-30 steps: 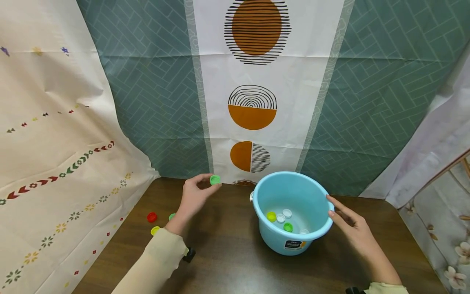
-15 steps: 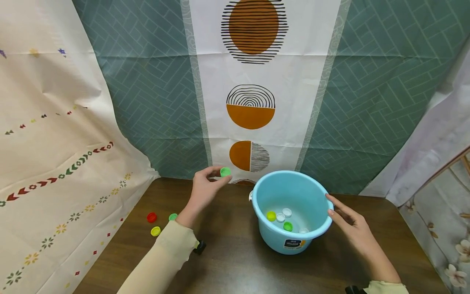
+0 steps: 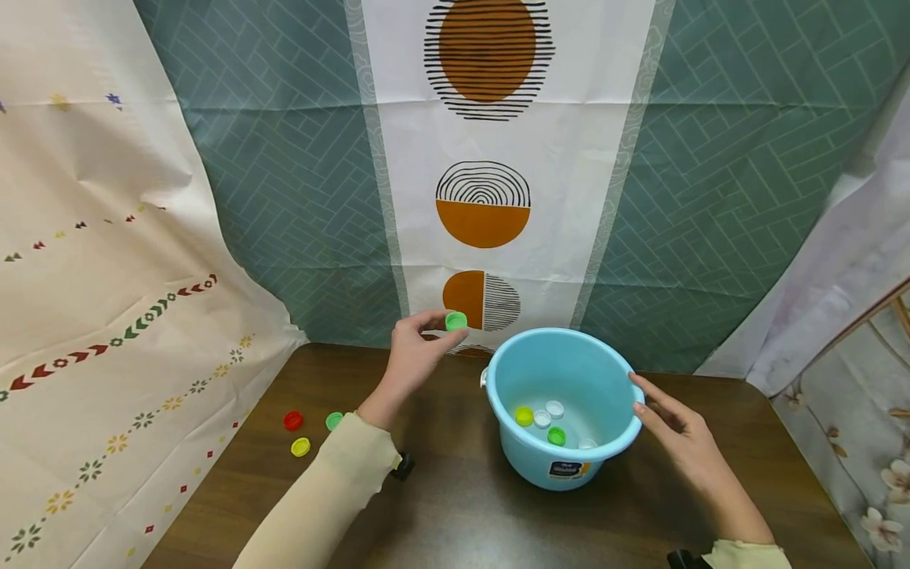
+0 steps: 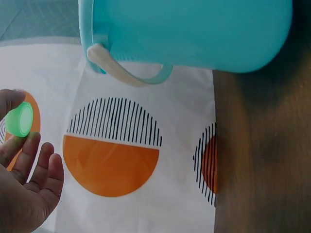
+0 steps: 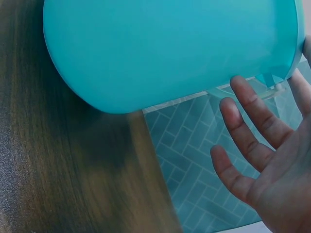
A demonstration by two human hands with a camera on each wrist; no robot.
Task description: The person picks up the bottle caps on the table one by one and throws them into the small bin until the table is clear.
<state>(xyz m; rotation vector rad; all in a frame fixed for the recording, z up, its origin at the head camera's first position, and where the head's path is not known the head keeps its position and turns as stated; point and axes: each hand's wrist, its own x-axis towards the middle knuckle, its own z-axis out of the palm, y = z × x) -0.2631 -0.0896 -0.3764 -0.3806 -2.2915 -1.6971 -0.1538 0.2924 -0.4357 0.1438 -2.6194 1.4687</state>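
Note:
My left hand pinches a light green bottle cap between thumb and fingertips, raised above the table to the left of a light blue bucket. In the left wrist view the green cap sits between thumb and index finger, the other fingers loosely bent. The thumb and index fingertip of my right hand touch the bucket's right rim; in the right wrist view its other fingers spread beside the bucket wall. Inside the bucket lie a yellow cap, a green cap and several white caps.
On the brown table at left lie a red cap, a yellow cap and another green cap, close to my left sleeve. A white bucket handle hangs on the bucket's left side. Patterned cloths stand behind the table.
My left hand has moved right and upward with the green cap, nearer to the bucket. The right hand stays at the rim, and the bucket stands where it was.

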